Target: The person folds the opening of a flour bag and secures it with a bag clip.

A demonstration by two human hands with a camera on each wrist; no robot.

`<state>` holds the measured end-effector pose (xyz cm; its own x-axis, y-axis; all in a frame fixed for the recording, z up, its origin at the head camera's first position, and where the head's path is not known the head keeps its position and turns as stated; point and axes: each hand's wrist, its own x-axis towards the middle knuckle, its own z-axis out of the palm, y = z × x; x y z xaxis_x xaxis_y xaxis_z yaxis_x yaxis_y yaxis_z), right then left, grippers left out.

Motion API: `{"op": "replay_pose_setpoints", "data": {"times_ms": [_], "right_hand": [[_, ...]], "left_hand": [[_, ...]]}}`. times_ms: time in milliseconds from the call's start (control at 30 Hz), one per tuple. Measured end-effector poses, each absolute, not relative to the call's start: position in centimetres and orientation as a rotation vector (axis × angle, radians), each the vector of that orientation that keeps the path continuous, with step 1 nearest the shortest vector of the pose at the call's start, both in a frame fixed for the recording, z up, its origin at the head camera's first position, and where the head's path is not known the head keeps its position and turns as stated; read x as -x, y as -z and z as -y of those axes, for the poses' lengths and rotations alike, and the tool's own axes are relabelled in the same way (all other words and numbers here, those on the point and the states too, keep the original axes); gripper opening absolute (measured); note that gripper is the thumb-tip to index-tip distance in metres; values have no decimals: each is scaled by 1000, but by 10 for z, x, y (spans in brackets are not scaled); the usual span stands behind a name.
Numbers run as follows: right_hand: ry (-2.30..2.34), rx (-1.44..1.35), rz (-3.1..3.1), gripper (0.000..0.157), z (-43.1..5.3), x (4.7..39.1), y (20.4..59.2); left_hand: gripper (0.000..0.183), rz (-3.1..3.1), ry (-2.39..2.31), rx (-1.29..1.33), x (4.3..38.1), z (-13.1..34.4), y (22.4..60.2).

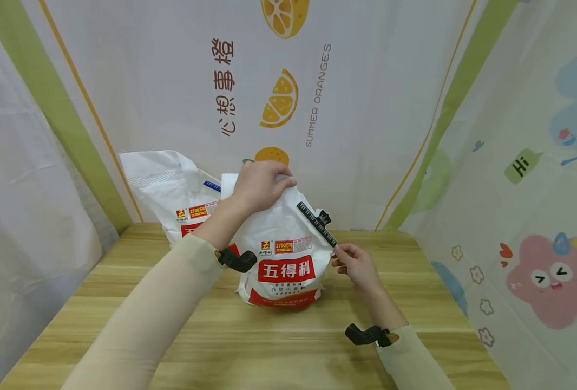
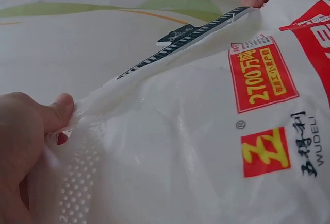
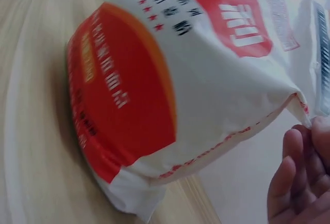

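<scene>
A white flour bag (image 1: pixel 283 230) with red labels stands on the table, its bottom edge near the front. My left hand (image 1: pixel 261 187) grips the top of this bag; in the left wrist view the thumb of that hand (image 2: pixel 23 157) presses on the dotted handle strip. A black clip with a piano-key pattern (image 1: pixel 316 223) runs slantwise along the bag's upper right edge. At the clip's lower end, my right hand (image 1: pixel 359 268) pinches the bag's side corner, which the right wrist view shows drawn out between thumb and fingers (image 3: pixel 291 152).
Behind and to the left leans a second white bag (image 1: pixel 159 192), partly hidden by my left arm, with a blue clip (image 1: pixel 212 186) near its top. The wooden table (image 1: pixel 288 346) ends at a printed curtain (image 1: pixel 356 108) at the back.
</scene>
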<state>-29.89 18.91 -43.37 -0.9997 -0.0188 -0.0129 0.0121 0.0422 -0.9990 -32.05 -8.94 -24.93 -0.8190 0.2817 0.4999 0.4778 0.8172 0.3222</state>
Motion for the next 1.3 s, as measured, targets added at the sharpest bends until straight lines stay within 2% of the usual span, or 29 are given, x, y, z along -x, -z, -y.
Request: {"op": "replay_pose_setpoints", "data": {"times_ms": [133,533,800,1000,1067,1167,1300], "right_hand": [[2168,-17,-2167,18,-191,297,433],[2153,-6,-2149,24,-192,296,433],[2143,37,-2209,21,-191,292,434],[2143,55,-2261,27,-192,289,432],[2135,69,-2290,30,-191,290,431],[2125,70,-2324,31,-191,290,431],[2117,31,-2342,26,-189,290,430]], "left_hand": [[25,2552,611,575,321,88,252],[36,2543,749,508,323,121,243],[33,2346,856,485,317,133,256],[71,2248,1435,249,294,162,288],[76,2234,1644,161,284,168,300],[71,2244,1847,96,274,173,317],[56,2195,1894,106,272,173,330]]}}
